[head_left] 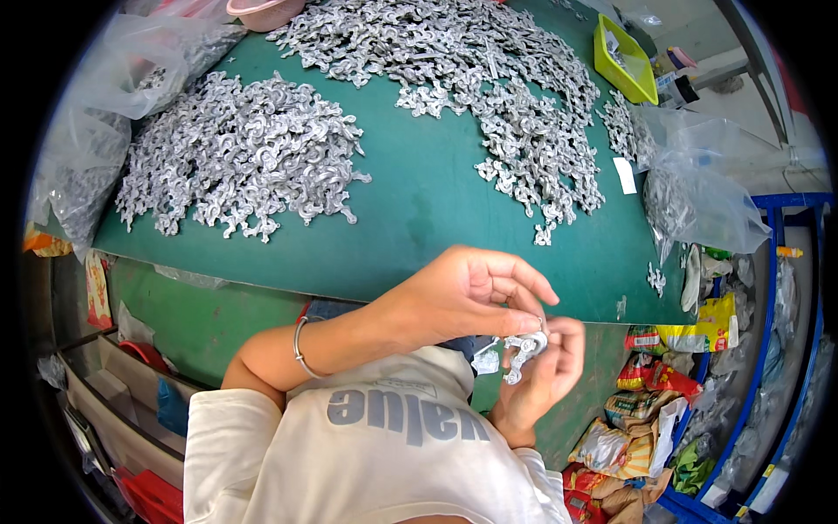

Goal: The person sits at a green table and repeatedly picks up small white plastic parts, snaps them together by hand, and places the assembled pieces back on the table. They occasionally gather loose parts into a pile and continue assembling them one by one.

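One metal piece [522, 345] in the right grip [553, 371]

I count two hands, my left hand [484, 293] and my right hand [560, 362], with at least one silvery metal piece [521, 349] between them; one bracelet [299, 348]; one green table [401, 205]; one pink bowl [262, 15] far left; one yellow-green basket [643, 86] far right; one white slip [625, 175] at right. The heaped pieces [249, 153] are too many to count.

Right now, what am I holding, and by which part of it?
A curved silvery metal piece, held near its upper end by your left hand, with your right hand at its right side. The exact fingertip contacts are partly hidden.
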